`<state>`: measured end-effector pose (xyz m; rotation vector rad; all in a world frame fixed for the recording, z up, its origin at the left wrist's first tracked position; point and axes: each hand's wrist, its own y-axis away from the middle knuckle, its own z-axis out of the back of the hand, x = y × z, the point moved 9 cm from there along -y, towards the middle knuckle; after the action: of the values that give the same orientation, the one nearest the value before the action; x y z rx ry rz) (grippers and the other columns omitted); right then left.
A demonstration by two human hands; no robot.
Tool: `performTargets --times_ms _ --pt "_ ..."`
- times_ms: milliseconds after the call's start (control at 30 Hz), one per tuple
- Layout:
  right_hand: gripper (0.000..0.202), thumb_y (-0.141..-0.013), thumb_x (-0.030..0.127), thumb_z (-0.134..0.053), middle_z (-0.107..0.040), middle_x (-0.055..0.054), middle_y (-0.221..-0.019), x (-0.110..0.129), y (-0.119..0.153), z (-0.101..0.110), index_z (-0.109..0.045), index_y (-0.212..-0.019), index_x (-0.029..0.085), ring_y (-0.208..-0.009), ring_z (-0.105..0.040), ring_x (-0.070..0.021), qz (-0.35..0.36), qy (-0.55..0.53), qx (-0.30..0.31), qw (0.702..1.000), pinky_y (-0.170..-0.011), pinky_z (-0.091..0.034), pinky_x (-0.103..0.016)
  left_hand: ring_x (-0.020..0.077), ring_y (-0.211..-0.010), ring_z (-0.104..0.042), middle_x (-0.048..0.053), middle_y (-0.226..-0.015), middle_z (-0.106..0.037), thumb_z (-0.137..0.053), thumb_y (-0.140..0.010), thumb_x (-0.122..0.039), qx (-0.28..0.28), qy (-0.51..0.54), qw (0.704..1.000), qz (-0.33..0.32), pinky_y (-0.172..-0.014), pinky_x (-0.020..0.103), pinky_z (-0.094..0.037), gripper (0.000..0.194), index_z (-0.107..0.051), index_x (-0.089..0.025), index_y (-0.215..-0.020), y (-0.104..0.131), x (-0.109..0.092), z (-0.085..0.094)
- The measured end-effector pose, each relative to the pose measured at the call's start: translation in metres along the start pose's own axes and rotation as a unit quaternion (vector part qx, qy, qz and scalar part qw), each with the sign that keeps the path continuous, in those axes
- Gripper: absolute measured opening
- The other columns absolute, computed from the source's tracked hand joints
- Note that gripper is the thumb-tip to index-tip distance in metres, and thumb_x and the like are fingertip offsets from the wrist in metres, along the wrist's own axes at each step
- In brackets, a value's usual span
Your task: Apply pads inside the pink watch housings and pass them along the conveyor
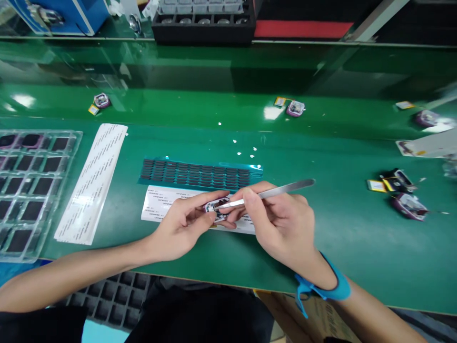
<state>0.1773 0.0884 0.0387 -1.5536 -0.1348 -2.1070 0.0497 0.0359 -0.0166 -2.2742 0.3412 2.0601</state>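
Near the middle of the table, my left hand (182, 226) holds a small open electronic device (222, 214) between fingers and thumb. My right hand (282, 219) is closed on metal tweezers (274, 189), whose tip reaches into the device; its lower fingers are close to the device's right side. Beneath and behind both hands lies a white printed sheet (159, 202). Just beyond that sheet is a blue film with rows of dark strips (196, 174). A blue band (337, 281) is around my right wrist.
A clear compartment tray (76, 143) and white printed strips (93, 186) lie on the left. Open devices with batteries lie at the far left (102, 100), far middle (295, 108) and right (409, 206). A black tray (203, 35) stands at the back.
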Motion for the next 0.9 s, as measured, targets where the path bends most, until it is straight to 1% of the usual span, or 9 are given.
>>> performTargets --times_ms 100,233,300,400,533,633,733,833,900 --pt "0.029 -0.106 0.035 -0.053 -0.078 -0.001 -0.080 0.008 0.002 0.007 -0.073 -0.087 0.025 -0.062 -0.074 -0.0155 0.030 0.021 -0.006 0.999 -0.056 -0.062 -0.027 0.0221 -0.088 -0.080 0.011 -0.111 -0.080 -0.056 -0.103 -0.025 0.010 0.014 1.000 0.001 -0.083 0.035 -0.065 0.034 -0.066 -0.014 -0.133 -0.001 -0.001 -0.001" --pt "0.033 -0.105 0.039 -0.055 -0.079 -0.002 -0.089 -0.002 0.002 0.049 -0.076 -0.080 0.030 -0.065 -0.073 -0.0188 -0.004 0.053 -0.069 0.996 -0.057 -0.061 -0.035 0.0232 -0.086 -0.080 0.010 -0.095 -0.081 -0.054 -0.104 -0.029 0.009 -0.017 1.000 0.009 -0.080 0.035 -0.064 0.038 -0.063 -0.013 -0.137 0.000 -0.003 -0.003" --pt "0.034 -0.102 0.045 -0.059 -0.079 -0.004 -0.096 -0.016 0.000 0.066 -0.076 -0.076 0.030 -0.068 -0.073 -0.0210 -0.031 0.077 -0.045 0.996 -0.055 -0.060 -0.037 0.0225 -0.085 -0.079 0.008 -0.085 -0.080 -0.050 -0.106 -0.031 -0.001 -0.028 1.000 0.005 -0.082 0.034 -0.062 0.039 -0.062 -0.012 -0.137 0.000 -0.005 -0.001" --pt "0.047 -0.100 0.053 -0.060 -0.079 -0.006 -0.098 -0.042 -0.001 0.082 -0.072 -0.063 0.028 -0.074 -0.074 -0.0232 -0.051 0.089 0.004 0.995 -0.057 -0.061 -0.037 0.0190 -0.074 -0.077 0.004 -0.074 -0.077 -0.047 -0.108 -0.033 -0.022 -0.040 0.999 -0.003 -0.082 0.033 -0.059 0.034 -0.066 -0.012 -0.124 -0.002 -0.007 0.003" --pt "0.048 -0.099 0.057 -0.061 -0.079 -0.008 -0.100 -0.070 0.003 0.091 -0.072 -0.064 0.025 -0.080 -0.075 -0.0241 -0.065 0.078 0.023 0.995 -0.068 -0.064 -0.038 0.0168 -0.066 -0.073 0.002 -0.067 -0.073 -0.045 -0.108 -0.031 -0.026 -0.064 0.997 -0.018 -0.077 0.032 -0.056 0.030 -0.066 -0.012 -0.117 -0.004 -0.011 0.005" --pt "0.046 -0.099 0.056 -0.060 -0.080 -0.009 -0.102 -0.079 0.005 0.091 -0.073 -0.068 0.025 -0.079 -0.074 -0.0224 -0.069 0.073 0.031 0.994 -0.066 -0.061 -0.036 0.0174 -0.073 -0.073 0.003 -0.073 -0.076 -0.044 -0.108 -0.030 -0.017 -0.096 0.994 -0.038 -0.078 0.032 -0.055 0.027 -0.064 -0.013 -0.115 -0.004 -0.016 0.005" --pt "0.038 -0.099 0.054 -0.061 -0.080 -0.008 -0.097 -0.085 0.006 0.090 -0.078 -0.081 0.025 -0.071 -0.071 -0.0185 -0.077 0.065 0.038 0.994 -0.060 -0.057 -0.031 0.0191 -0.085 -0.073 0.007 -0.093 -0.079 -0.043 -0.109 -0.030 -0.010 -0.197 0.979 -0.060 -0.075 0.031 -0.054 0.024 -0.062 -0.015 -0.111 -0.005 -0.025 0.005" --pt "0.036 -0.099 0.054 -0.063 -0.079 -0.007 -0.092 -0.088 0.005 0.090 -0.080 -0.091 0.024 -0.067 -0.068 -0.0163 -0.076 0.046 0.041 0.995 -0.059 -0.056 -0.029 0.0205 -0.103 -0.072 0.009 -0.116 -0.077 -0.042 -0.108 -0.023 0.015 -0.305 0.941 -0.148 -0.096 0.038 -0.053 0.022 -0.062 -0.017 -0.114 -0.006 -0.042 -0.005" --pt "0.039 -0.099 0.054 -0.062 -0.080 -0.008 -0.093 -0.089 0.004 0.089 -0.080 -0.085 0.022 -0.069 -0.068 -0.0162 -0.068 0.040 0.052 0.996 -0.060 -0.056 -0.028 0.0207 -0.115 -0.069 0.009 -0.124 -0.075 -0.040 -0.108 -0.016 0.045 -0.358 0.910 -0.203 -0.114 0.045 -0.043 0.023 -0.060 -0.017 -0.119 -0.008 -0.047 -0.018"
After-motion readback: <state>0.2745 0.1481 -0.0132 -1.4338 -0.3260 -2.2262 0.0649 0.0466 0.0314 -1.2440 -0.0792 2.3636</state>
